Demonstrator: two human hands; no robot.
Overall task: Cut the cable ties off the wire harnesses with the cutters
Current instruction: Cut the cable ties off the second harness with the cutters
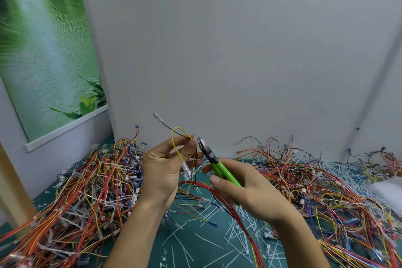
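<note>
My left hand (165,167) is raised over the table and pinches a thin wire harness (177,137) between thumb and fingers: a yellow loop, a dark wire ending in a white connector up left, and a white connector hanging by the palm. My right hand (243,189) grips the green-handled cutters (214,162). Their dark jaws point up-left, with the tips right beside my left fingertips at the harness. I cannot tell whether a cable tie sits between the jaws.
A big pile of red, yellow and orange harnesses (87,191) lies on the left, another pile (315,185) on the right. Cut white cable ties (204,239) litter the green mat (189,252). A white wall stands close behind.
</note>
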